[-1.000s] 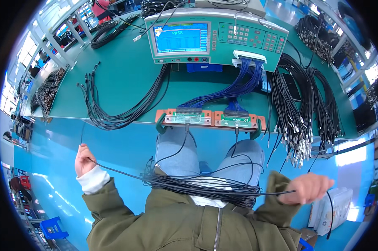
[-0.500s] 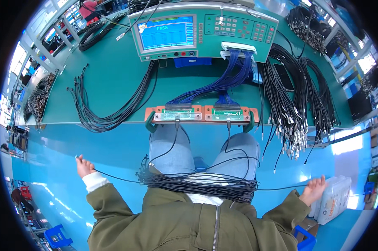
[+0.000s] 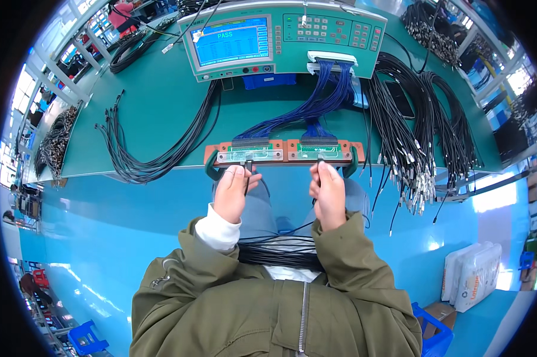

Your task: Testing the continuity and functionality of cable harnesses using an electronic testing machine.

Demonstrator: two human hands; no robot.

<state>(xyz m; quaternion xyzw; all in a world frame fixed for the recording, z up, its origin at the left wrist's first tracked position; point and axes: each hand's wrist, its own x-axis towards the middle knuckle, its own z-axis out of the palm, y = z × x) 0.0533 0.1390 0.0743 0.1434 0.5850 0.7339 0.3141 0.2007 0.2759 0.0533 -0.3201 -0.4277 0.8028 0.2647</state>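
My left hand (image 3: 234, 191) pinches the black plug of a thin cable at the left green connector board (image 3: 249, 154). At the right green connector board (image 3: 319, 152), my right hand (image 3: 328, 191) grips the cable's other black plug. Both boards sit on an orange fixture (image 3: 283, 144) at the bench's front edge. Blue ribbon wires (image 3: 307, 107) run from the boards up to a grey-green tester (image 3: 283, 35) with a lit blue screen (image 3: 231, 40). A bundle of black cables (image 3: 280, 250) lies across my lap.
A looped bunch of black cables (image 3: 152, 157) lies on the green bench at left. Many black cables with metal ends (image 3: 408, 154) hang over the bench edge at right. White bags (image 3: 473, 276) and a blue crate (image 3: 435, 333) stand on the blue floor.
Both hands came in from wide apart at my sides to the connector boards, bringing the two ends of one cable up to the fixture.
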